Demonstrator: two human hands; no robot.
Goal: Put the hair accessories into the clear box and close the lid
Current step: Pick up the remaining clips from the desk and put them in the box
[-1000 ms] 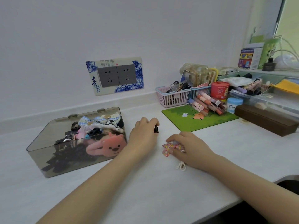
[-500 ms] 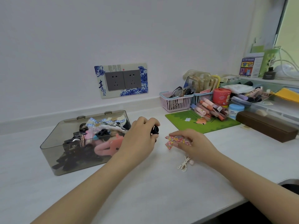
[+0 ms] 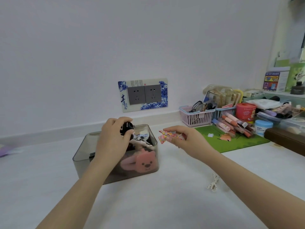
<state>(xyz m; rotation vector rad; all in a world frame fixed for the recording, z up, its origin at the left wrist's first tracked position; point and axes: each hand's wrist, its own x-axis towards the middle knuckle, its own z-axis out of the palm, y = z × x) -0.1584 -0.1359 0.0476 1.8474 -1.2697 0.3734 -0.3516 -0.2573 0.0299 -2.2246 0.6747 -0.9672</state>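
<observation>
- A clear box (image 3: pixel 79 156) with smoky walls sits on the white counter (image 3: pixel 148 204), left of centre, its top open. Inside lie dark hair ties, patterned cloth pieces and a pink bear clip (image 3: pixel 145 162) against the front wall.
- The left hand (image 3: pixel 113 139) hangs over the box, fingers curled round a black hair tie (image 3: pixel 127 128), which is above the box's back half.
- The right hand (image 3: pixel 186 139) is raised above the counter just right of the box, pinching a small flowered bow (image 3: pixel 163 137) between thumb and fingers; the bow is outside the box, near its right rim.
- A small white spotted clip (image 3: pixel 212 184) lies on the counter under the right forearm, well apart from the box.
- Further right, a green mat (image 3: pixel 231 142), a pink basket (image 3: pixel 196 116) and assorted jars stand along the wall.
</observation>
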